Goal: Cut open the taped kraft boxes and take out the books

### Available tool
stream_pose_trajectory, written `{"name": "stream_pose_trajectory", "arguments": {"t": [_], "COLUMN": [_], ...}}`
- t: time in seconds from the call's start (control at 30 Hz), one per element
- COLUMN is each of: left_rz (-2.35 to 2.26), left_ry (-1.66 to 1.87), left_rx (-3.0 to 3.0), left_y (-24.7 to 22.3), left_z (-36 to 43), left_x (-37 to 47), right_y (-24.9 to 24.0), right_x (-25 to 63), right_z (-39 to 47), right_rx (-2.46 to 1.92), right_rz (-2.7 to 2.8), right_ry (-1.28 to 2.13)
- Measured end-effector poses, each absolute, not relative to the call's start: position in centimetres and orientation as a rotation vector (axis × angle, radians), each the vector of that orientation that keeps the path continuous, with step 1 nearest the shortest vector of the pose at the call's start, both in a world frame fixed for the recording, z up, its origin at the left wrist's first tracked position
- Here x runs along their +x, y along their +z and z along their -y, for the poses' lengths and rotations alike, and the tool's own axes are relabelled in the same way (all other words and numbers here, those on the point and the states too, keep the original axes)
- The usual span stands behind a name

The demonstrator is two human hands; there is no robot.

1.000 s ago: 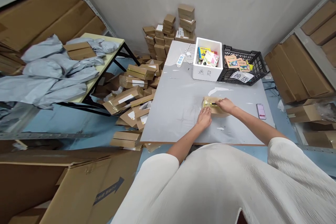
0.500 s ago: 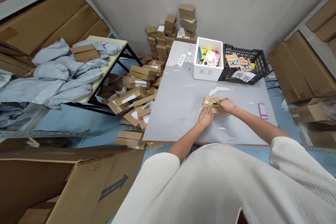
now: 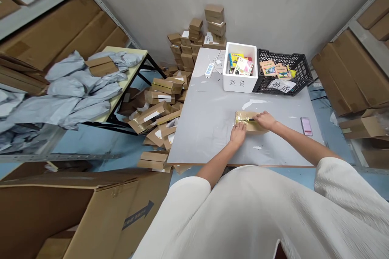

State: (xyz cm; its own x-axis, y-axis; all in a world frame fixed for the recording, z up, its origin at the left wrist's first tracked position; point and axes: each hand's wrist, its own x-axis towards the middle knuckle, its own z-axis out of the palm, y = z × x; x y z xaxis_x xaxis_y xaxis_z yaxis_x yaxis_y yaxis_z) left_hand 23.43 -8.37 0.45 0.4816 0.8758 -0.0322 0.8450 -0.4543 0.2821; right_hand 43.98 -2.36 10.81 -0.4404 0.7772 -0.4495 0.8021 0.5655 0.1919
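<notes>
Your L hand (image 3: 239,131) rests on the taped L end of the box (image 3: 255,128), fingers extended, not clamped, prob. to steady it. Your R hand (image 3: 264,120) is clamped on a dark cutter (image 3: 251,119), laid along the tape (image 3: 241,115), prob. for control. Box sits on the table (image 3: 206,129), under R hand, extending R of L hand.

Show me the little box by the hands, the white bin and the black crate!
Little box (image 3: 254,128): head view, on its near side.
White bin (image 3: 240,84): head view, on its front wall.
Black crate (image 3: 302,84): head view, on its right-hand wall.
</notes>
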Motion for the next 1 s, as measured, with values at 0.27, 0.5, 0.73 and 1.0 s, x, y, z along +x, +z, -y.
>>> {"name": "stream_pose_trajectory", "arguments": {"t": [0.27,0.5,0.73,1.0], "left_rz": [-1.488,-1.497,-1.537,-1.630], "left_ry": [0.056,-0.036,-0.082,-0.028], "left_rx": [2.464,2.493,2.477,2.434], "left_y": [0.6,0.8,1.5,3.3], "left_z": [7.9,7.7,7.6,6.8], "left_x": [23.7,24.2,24.5,27.0], "right_y": [11.4,11.5,11.9,10.3], "right_x": [47.8,51.7,58.4,65.2], "right_z": [2.6,3.7,5.1,8.9], "right_rx": [1.321,1.345,1.459,1.757], "right_rz": [-2.245,-2.295,-2.251,-2.136], "right_ry": [-0.120,-0.087,-0.093,-0.251]}}
